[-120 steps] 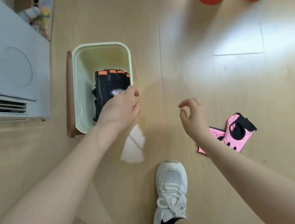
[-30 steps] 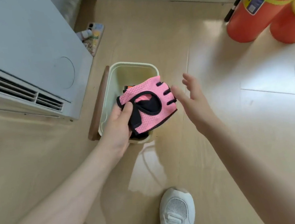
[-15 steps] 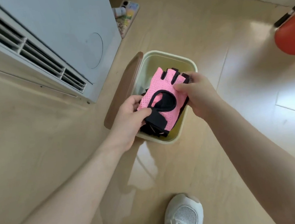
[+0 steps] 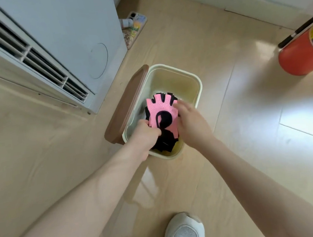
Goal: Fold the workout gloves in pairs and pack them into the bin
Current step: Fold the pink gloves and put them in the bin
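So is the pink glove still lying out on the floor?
No, the pink glove is inside the bin, with both hands on it.

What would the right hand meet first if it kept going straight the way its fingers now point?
Probably the pink glove: the right hand already reaches its edge inside the bin. Past the glove lies the bin's left wall; depth is unclear.

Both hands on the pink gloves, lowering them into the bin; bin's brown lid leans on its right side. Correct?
Not quite: the brown lid stands against the bin's left side, toward the white appliance, as the head view shows. The rest holds: left hand and right hand are both on the pink gloves, inside the bin.
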The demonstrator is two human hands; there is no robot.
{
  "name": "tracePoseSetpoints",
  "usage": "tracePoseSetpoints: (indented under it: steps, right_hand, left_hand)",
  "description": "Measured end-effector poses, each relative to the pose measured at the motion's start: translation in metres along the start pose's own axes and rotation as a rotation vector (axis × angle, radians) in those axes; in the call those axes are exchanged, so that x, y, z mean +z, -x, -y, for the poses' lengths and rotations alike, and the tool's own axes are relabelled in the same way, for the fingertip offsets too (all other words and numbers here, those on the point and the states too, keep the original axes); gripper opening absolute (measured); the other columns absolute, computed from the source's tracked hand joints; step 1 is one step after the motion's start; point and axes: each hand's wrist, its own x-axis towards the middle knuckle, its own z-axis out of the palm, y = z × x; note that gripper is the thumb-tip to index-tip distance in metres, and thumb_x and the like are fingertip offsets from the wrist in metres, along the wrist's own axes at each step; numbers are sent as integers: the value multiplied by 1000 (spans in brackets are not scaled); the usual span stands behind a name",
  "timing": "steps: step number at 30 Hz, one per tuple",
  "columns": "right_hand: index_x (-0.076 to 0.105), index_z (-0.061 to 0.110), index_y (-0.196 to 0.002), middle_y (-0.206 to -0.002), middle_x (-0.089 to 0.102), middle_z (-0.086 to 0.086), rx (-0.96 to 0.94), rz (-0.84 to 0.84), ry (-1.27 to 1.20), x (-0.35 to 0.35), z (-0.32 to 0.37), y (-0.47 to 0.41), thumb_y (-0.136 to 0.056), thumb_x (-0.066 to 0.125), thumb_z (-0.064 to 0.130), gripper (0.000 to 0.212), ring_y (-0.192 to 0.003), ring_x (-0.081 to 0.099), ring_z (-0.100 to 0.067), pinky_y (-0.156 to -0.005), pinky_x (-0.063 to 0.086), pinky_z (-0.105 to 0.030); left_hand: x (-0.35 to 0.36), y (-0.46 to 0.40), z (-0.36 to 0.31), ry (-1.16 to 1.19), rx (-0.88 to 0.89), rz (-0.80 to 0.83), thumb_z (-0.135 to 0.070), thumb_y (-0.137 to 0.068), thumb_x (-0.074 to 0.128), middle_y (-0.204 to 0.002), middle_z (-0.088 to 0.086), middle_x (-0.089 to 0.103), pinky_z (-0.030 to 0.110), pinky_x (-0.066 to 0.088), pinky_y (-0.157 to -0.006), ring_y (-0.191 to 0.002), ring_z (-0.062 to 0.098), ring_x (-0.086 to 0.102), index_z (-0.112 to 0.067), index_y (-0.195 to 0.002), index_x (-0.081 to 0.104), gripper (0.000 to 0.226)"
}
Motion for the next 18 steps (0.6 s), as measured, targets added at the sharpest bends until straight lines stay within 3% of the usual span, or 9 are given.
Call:
tracePoseSetpoints:
  steps: [2, 3, 5, 8, 10, 14, 16, 18]
  right_hand:
    - [27, 7, -142, -155, 23, -11, -76, 130, 227, 17, 0, -2, -92, 39, 14, 52, -143, 19, -24, -117, 15, -37]
    - [23, 8, -143, -155, 21, -10, -89, 158, 296, 22, 2, -4, -93, 37, 15, 53, -143, 19, -24, -116, 15, -36]
    - [21, 8, -143, -155, 23, -8, -72, 208, 359, 32, 7, -11, -94, 36, 19, 53, -139, 28, -23, -108, 26, -37]
    - [17, 9, -144, -154, 22, -7, -40, 316, 439, 42, 11, -20, -94, 38, 28, 57, -134, 33, -26, -97, 35, -40]
    - [15, 9, -145, -155, 18, -8, -31, 363, 481, 43, 13, -24, -93, 37, 24, 58, -134, 33, -28, -98, 35, -42]
    - [47, 8, -127, -137, 45, -9, -8, 187, 194, 26, 20, -26, -88, 39, 10, 40, -119, 47, -31, -95, 38, -40]
    - [56, 7, -116, -126, 54, -10, 10, 48, 56, 18, 21, -21, -89, 40, 11, 32, -112, 50, -33, -93, 40, -40]
    - [62, 7, -107, -114, 61, -9, -48, -47, 124, 16, 15, -13, -88, 40, 11, 29, -111, 51, -33, -99, 35, -41]
  left_hand:
    - [1, 5, 1, -52, 0, -24, -7, -83, 52, -115, 8, 56, 28, 42, -77, -102, 23, 52, -8, -132, 39, 51]
    - [-1, 9, -2, -67, 41, -57, -8, -83, 51, -121, 4, 54, 28, 42, -81, -105, 21, 51, -10, -133, 38, 51]
    - [-7, 17, -8, -164, 222, -135, -9, -83, 51, -124, 2, 55, 31, 43, -95, -108, 18, 53, -13, -129, 44, 46]
    - [-26, 27, -15, -276, 503, -179, -6, -85, 48, -109, -3, 57, 24, 42, -93, -99, 11, 54, -14, -116, 53, 32]
    - [-40, 23, -12, -449, 593, -218, -5, -85, 46, -117, -1, 53, 23, 38, -95, -109, 13, 50, -12, -119, 52, 35]
    - [-55, -3, -4, -671, 455, -279, -11, -88, 49, -134, 13, 44, 35, 32, -104, -126, 29, 40, -8, -129, 43, 42]
    - [-55, -13, -7, -647, 397, -282, -17, -89, 50, -132, 14, 48, 37, 38, -99, -120, 29, 48, -7, -129, 43, 41]
    - [-55, -19, -12, -644, 388, -331, -19, -90, 50, -124, 14, 55, 37, 43, -91, -108, 29, 55, -7, -122, 49, 35]
